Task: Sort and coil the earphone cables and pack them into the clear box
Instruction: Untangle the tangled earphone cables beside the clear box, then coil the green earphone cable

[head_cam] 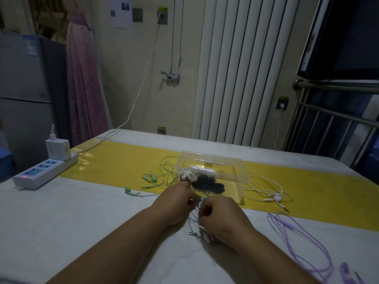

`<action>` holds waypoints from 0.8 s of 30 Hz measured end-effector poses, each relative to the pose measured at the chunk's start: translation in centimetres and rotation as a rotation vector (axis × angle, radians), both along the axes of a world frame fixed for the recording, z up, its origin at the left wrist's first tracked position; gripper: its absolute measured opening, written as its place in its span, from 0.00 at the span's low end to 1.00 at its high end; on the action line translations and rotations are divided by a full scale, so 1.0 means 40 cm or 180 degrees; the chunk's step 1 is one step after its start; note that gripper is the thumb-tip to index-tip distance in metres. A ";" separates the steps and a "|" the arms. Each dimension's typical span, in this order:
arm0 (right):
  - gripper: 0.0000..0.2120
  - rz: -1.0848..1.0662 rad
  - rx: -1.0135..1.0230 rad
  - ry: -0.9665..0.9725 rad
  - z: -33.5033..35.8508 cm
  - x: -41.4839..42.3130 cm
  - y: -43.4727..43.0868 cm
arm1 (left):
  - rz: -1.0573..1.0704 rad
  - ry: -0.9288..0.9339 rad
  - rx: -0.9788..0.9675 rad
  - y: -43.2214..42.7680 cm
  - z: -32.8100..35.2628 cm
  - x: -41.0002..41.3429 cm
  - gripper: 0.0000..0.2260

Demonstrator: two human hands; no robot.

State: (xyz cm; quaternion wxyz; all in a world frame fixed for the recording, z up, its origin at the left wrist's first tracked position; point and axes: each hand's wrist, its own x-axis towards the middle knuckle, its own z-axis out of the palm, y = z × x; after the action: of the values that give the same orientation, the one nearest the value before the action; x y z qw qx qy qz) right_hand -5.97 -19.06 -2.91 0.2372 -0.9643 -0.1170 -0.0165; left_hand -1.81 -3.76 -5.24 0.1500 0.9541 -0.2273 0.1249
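On the head camera's view, near the middle of the white table, the two hands meet almost knuckle to knuckle. The left hand has its fingers curled, pinching the blue earphone cable. The right hand, fingers curled as well, grips the same cable from the other side. Thin strands of it run between the hands, and a metal plug end hangs just below them at 6 o'clock.

At 12 o'clock from the hands stands the clear box on a yellow strip that crosses the table. Inside the box, towards its near left corner, lie a white coil and a black coil, touching each other.

At 10 o'clock, just beside the box, the green earphones lie loose and tangled. At 2 o'clock the white earphones lie spread beside the box's right wall. At 4 o'clock a purple cable lies in long loops.

Far off at 10 o'clock a power strip sits at the table's left edge with a white charger plugged into it.
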 end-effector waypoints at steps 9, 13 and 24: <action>0.08 -0.0147 0.0651 -0.0462 0.083 0.035 -0.014 | 0.0341 0.0085 -0.0958 0.017 0.028 0.006 0.12; 0.07 -0.0234 0.0665 -0.0616 0.100 0.052 -0.013 | 0.0435 0.0120 -0.1217 0.038 0.036 0.007 0.11; 0.09 0.0021 0.0735 -0.0525 0.088 0.065 0.077 | 0.1032 -0.0076 -0.1227 0.145 0.037 -0.006 0.08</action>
State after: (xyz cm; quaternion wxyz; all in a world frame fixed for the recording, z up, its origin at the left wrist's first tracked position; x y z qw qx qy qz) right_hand -3.36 -15.96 0.60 0.3362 -0.9255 -0.1366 -0.1082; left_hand -2.03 2.05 -3.75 0.3045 0.9303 -0.0450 0.1996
